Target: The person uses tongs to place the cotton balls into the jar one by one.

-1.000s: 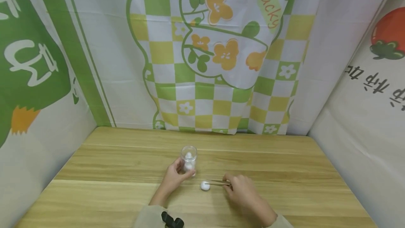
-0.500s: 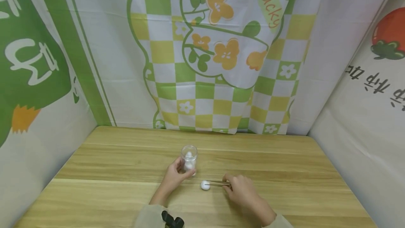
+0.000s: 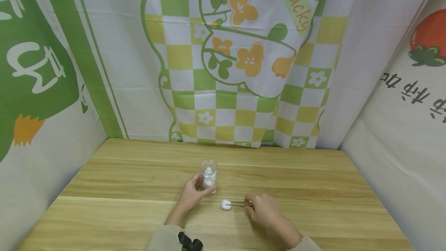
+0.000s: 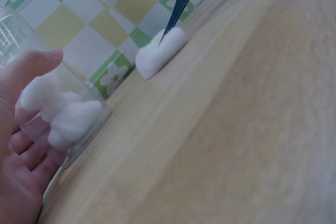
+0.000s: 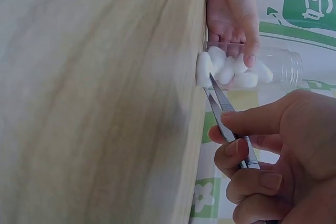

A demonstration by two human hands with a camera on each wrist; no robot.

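Note:
My left hand point(image 3: 191, 196) grips a clear jar point(image 3: 208, 176) that stands upright on the table, its thumb and fingers round the lower part. Several white cotton balls point(image 4: 75, 121) lie inside the jar, and its top has no lid on. To the right, my right hand point(image 3: 265, 209) pinches a pair of metal tweezers point(image 5: 227, 109) between thumb and fingers. The tweezers' tips are at a single cotton ball point(image 3: 225, 204) lying on the table just in front of the jar. In the right wrist view the two tips stand slightly apart, right at this ball.
The wooden table point(image 3: 139, 165) reaches back to a green and yellow checked cloth point(image 3: 230, 115). White printed cloths hang along the left and right sides. A black strap mount point(image 3: 189, 242) sits on the left sleeve.
The tweezers have turned and shifted slightly at the cotton ball, their arms now looking closer together in the head view. The left hand and the jar stay in place.

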